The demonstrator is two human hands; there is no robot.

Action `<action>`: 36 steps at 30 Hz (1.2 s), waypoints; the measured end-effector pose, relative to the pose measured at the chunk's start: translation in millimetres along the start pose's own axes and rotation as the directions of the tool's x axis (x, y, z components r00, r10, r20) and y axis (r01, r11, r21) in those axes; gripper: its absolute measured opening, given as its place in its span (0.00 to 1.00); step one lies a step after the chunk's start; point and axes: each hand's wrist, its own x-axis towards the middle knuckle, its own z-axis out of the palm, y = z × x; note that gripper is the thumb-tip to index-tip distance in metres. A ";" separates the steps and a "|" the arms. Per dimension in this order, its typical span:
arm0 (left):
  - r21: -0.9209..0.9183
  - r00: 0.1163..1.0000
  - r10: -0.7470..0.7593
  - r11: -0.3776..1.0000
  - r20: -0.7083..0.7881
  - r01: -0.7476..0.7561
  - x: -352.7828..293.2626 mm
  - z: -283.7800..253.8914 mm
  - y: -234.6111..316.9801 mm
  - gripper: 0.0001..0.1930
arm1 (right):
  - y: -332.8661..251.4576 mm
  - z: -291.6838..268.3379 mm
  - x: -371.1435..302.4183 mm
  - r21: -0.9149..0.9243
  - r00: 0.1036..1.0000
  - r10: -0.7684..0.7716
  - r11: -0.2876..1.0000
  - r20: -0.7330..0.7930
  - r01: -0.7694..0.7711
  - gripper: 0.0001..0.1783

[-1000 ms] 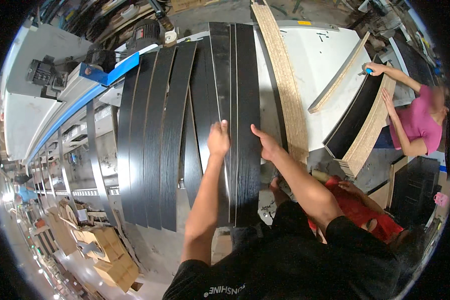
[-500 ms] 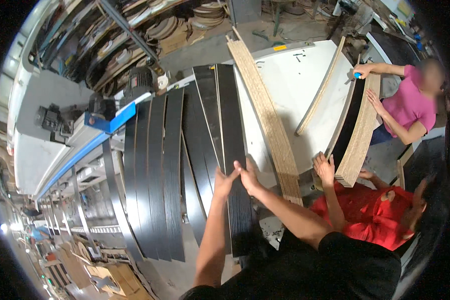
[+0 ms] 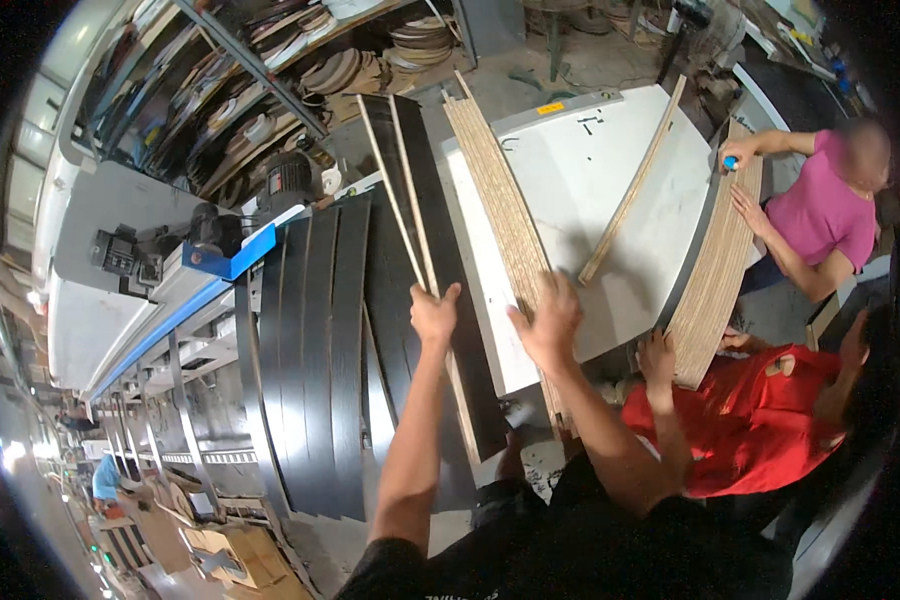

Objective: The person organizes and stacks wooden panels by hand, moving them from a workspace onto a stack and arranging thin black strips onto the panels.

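Observation:
My left hand [image 3: 435,314] is closed around two long black boards [image 3: 440,230] with pale edges, tilted above the other boards. To the right, my right hand [image 3: 552,325] rests over a stack of curved tan boards [image 3: 495,170], its thumb and fingers apart. That stack lies on a white tabletop [image 3: 610,140]. Left of the held boards, a row of black curved boards [image 3: 315,350] lies side by side. A single thin curved tan strip [image 3: 635,180] is on the tabletop beyond my right hand.
A co-worker in pink [image 3: 820,200] holds a small blue object [image 3: 731,162] at another tan stack [image 3: 720,250]; a co-worker in red [image 3: 750,420] touches its near end. A machine with a motor [image 3: 290,180] and blue guard [image 3: 240,255] stands left, before loaded shelves [image 3: 350,75].
My left hand has lifted and tilted the black boards, turning their pale edges up. My right hand has let go of them and moved right onto the tan stack.

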 end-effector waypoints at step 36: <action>0.502 0.982 0.175 0.856 -0.066 -0.119 -132.3 -197.0 -294.0 0.61 | -81.4 95.9 -247.4 -0.154 0.350 0.523 0.697 0.777 -0.700 0.59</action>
